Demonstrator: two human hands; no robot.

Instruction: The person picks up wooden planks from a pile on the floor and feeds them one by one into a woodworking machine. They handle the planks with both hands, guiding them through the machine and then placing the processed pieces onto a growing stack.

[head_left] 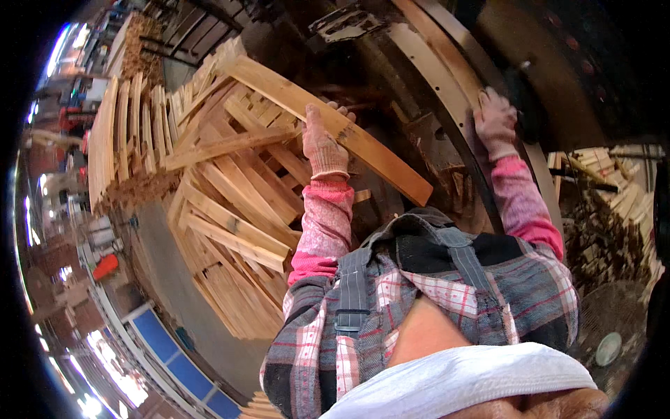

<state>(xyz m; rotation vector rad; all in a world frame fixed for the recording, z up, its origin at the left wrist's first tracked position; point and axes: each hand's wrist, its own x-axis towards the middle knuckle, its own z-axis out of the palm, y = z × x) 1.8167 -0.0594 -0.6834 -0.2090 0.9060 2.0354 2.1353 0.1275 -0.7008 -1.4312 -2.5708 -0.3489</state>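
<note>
My left hand [322, 143], in a pink knitted glove, grips a long pale wooden plank [377, 150] near its middle. The plank runs tilted from the upper left down to the right, above a heap of similar planks. My right hand [495, 120], also gloved, rests on a curved wooden band [447, 77] edged with a dark metal hoop, at the machine in front of me. Pink sleeves and a plaid shirt with a grey strap fill the lower middle of the picture.
A loose pile of wooden planks [230, 230] lies to my left, with upright stacks of slats [122, 133] behind it. More cut wood pieces [614, 209] are heaped at the right. A grey floor with blue panels [167, 346] shows at lower left.
</note>
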